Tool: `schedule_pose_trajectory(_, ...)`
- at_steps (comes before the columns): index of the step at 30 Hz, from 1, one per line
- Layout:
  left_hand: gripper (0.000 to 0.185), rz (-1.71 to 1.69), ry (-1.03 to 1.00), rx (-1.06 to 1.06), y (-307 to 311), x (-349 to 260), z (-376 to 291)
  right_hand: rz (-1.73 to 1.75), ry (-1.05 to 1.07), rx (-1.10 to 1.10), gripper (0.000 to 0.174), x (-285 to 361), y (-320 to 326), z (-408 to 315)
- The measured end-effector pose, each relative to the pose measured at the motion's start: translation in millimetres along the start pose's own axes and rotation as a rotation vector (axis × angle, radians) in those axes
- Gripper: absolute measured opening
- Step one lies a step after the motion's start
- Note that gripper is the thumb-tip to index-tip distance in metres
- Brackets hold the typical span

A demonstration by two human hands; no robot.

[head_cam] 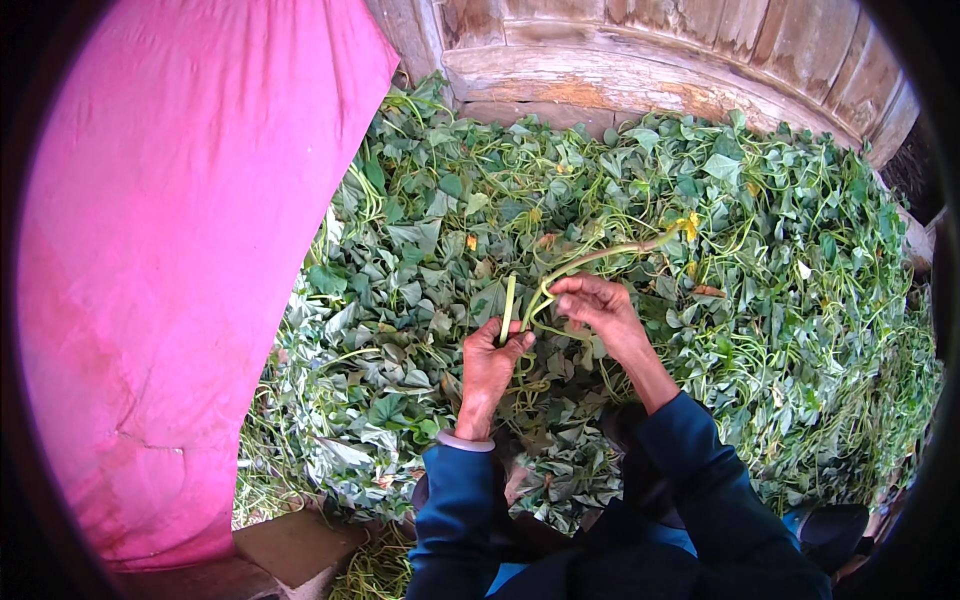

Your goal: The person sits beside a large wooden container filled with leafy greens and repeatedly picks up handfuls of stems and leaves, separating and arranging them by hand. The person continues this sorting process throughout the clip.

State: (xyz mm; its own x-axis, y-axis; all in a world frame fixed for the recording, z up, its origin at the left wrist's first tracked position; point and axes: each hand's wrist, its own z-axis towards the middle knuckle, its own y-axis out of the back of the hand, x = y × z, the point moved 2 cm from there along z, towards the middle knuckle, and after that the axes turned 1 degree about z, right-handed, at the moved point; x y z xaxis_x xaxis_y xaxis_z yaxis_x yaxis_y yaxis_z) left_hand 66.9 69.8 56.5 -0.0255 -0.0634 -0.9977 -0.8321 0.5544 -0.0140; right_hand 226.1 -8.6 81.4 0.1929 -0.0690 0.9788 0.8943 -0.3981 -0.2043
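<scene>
My left hand, with a pale bangle at the wrist, is closed on green plant stems, one short piece standing up between thumb and fingers. A longer stem rises from the same hand and curves to the right, with a yellow flower or leaf at its tip. My right hand pinches at a thin side stalk of that stem, its thumb and fingertips close together. Below both hands lies a wide heap of leafy green vines. What the left palm covers is hidden.
A pink cloth hangs or lies along the left side. Behind the heap stands a weathered wooden plank wall. A flat block is at the lower left. A dark shoe shows at the lower right.
</scene>
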Motion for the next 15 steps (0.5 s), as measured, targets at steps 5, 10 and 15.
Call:
schedule_pose_trajectory(5, 0.012, 0.144, 0.020, -0.038, -1.4, 7.2, 0.2, -0.244, 0.324, -0.016, 0.016, -4.7, -8.2, 2.5)
schedule_pose_trajectory(10, 0.013, 0.360, -0.066, -0.151, 3.3, 5.7, 0.3, -0.062, 0.023, -0.054, 0.010, -4.0, -5.2, -2.4)
schedule_pose_trajectory(15, 0.015, 0.724, -0.441, -0.231, 0.2, -3.3, -0.5, 0.415, -0.357, -0.011, 0.008, -1.7, 7.2, -7.7)
